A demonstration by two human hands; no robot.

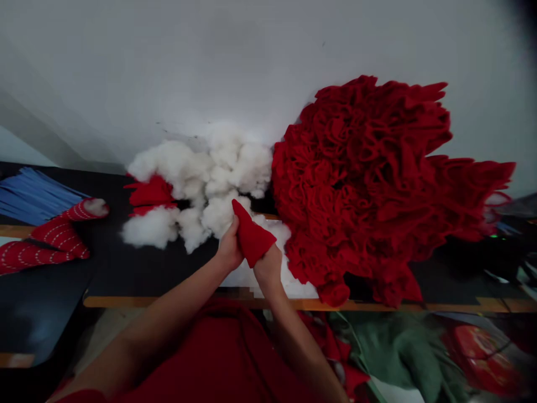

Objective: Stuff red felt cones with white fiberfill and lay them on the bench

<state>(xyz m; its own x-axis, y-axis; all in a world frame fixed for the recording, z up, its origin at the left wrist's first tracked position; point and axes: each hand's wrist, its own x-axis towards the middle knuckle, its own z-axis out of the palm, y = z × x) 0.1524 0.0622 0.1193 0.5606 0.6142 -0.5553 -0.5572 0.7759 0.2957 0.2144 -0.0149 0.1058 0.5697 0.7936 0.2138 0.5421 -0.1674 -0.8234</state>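
Head view: our left hand (230,246) grips the side of a red cone (254,235), tip pointing away from us. Our right hand (269,267) is in the cone's open end; its fingers are hidden, so we can't tell if they're clenched. White stuffing (226,168) lies just beyond our left fingers, red felt heap (356,184) right of both hands, patterned red piece (54,238) well left.

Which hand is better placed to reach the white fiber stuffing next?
Probably the left hand: it's nearer the white fiber stuffing, while the right hand appears partly inside the red felt cone.
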